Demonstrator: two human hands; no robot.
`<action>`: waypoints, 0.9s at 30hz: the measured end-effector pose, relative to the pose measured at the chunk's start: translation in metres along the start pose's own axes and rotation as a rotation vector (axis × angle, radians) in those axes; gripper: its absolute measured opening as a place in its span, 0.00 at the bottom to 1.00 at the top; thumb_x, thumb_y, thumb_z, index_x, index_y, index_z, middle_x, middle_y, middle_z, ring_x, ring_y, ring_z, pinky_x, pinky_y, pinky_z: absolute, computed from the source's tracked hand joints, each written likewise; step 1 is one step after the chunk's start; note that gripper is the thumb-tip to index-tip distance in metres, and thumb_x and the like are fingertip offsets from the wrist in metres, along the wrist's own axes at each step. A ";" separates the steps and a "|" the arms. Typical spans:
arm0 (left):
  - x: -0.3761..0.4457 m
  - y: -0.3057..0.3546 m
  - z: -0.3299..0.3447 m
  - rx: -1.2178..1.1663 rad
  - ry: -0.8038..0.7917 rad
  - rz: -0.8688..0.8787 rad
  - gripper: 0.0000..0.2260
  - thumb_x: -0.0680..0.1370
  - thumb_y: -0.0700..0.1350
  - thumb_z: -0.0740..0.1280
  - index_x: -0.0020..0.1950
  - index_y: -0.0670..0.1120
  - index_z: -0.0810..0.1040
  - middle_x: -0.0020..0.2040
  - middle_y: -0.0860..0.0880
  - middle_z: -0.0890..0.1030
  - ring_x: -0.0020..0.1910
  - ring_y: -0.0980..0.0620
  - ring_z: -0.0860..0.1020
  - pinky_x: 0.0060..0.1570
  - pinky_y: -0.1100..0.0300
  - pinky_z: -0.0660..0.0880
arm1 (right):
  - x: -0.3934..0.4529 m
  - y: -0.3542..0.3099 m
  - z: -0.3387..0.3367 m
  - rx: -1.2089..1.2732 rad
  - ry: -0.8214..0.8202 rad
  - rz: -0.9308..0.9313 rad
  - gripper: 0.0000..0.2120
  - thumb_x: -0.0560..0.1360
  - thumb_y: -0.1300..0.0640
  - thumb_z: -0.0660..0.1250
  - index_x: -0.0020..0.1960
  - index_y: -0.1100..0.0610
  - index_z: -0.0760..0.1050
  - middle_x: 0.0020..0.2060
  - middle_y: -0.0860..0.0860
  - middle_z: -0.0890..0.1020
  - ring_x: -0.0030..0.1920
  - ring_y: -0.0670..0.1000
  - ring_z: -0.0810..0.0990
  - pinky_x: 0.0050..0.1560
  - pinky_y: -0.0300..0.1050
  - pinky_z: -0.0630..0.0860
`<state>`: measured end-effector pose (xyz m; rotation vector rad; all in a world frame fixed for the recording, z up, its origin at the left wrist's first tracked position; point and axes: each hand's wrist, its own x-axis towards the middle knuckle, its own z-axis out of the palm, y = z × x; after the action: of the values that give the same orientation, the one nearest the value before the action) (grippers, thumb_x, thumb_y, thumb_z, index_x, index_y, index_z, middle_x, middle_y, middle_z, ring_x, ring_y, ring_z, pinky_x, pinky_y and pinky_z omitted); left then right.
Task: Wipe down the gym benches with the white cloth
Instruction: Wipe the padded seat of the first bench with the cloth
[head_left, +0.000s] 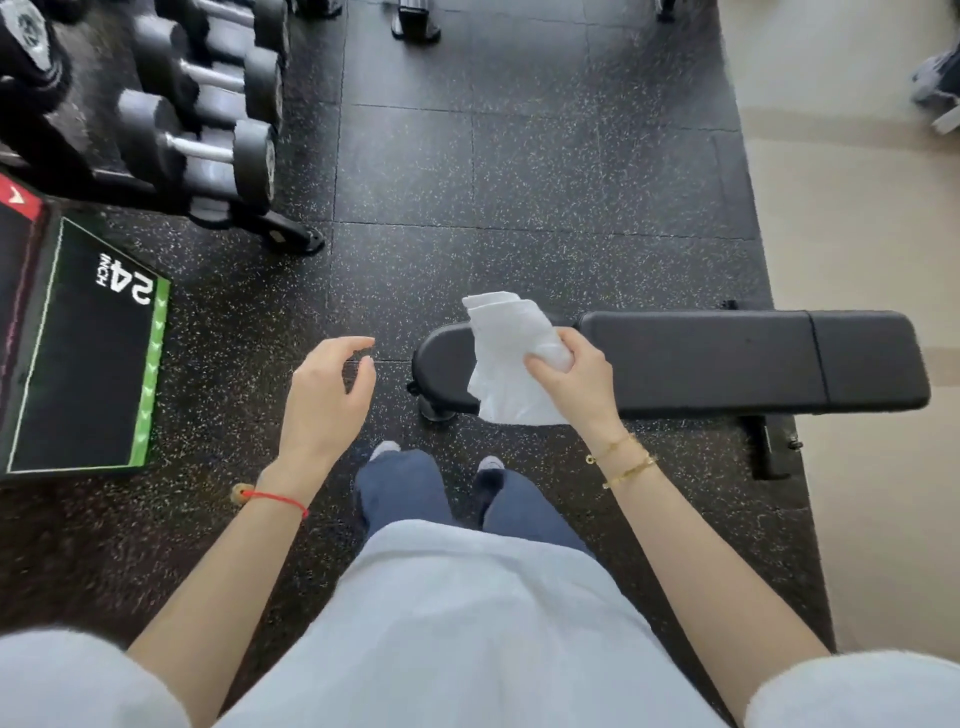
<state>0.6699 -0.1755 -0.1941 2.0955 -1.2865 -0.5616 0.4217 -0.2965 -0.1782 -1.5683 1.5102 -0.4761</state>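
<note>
Left hand (327, 400) loose, fingers gently curved, holding nothing, above the speckled floor (545, 197). Right hand (571, 379) grips the bunched white cloth (506, 353) over the near end of the black bench (753, 358), which lies crosswise ahead. Plyo box (83, 353) left; dumbbell rack (197, 124) beyond.

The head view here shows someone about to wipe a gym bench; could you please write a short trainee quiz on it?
1. True or false: the left hand holds the white cloth.
2. Which lies nearest the person's shoes: A) dumbbell rack, B) black bench, C) plyo box?
3. Fill in: the box is marked "___ INCH".

Key
1. False; the right hand grips it, and the left is empty.
2. B
3. 24
</note>
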 end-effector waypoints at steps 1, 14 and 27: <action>-0.002 0.002 0.013 -0.003 0.004 -0.012 0.12 0.80 0.41 0.63 0.63 0.43 0.79 0.59 0.47 0.81 0.59 0.50 0.77 0.62 0.55 0.72 | 0.006 0.008 -0.002 -0.010 -0.021 -0.012 0.07 0.72 0.55 0.71 0.48 0.48 0.76 0.37 0.41 0.79 0.35 0.38 0.75 0.33 0.27 0.69; 0.038 -0.084 0.182 0.154 -0.058 -0.041 0.14 0.81 0.44 0.62 0.65 0.44 0.76 0.62 0.47 0.79 0.62 0.47 0.75 0.63 0.52 0.71 | 0.123 0.157 0.071 -0.093 -0.148 -0.073 0.14 0.71 0.56 0.70 0.57 0.51 0.78 0.48 0.45 0.82 0.49 0.47 0.79 0.51 0.44 0.75; 0.087 -0.210 0.332 0.261 0.081 0.185 0.16 0.79 0.43 0.63 0.67 0.43 0.75 0.63 0.46 0.78 0.63 0.45 0.73 0.64 0.48 0.71 | 0.223 0.302 0.167 -0.653 0.127 -0.588 0.35 0.73 0.52 0.66 0.77 0.54 0.58 0.74 0.56 0.63 0.72 0.60 0.62 0.71 0.54 0.59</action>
<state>0.6327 -0.2738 -0.5825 2.1484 -1.5555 -0.2366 0.4125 -0.4124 -0.5719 -2.5650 1.3461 -0.4273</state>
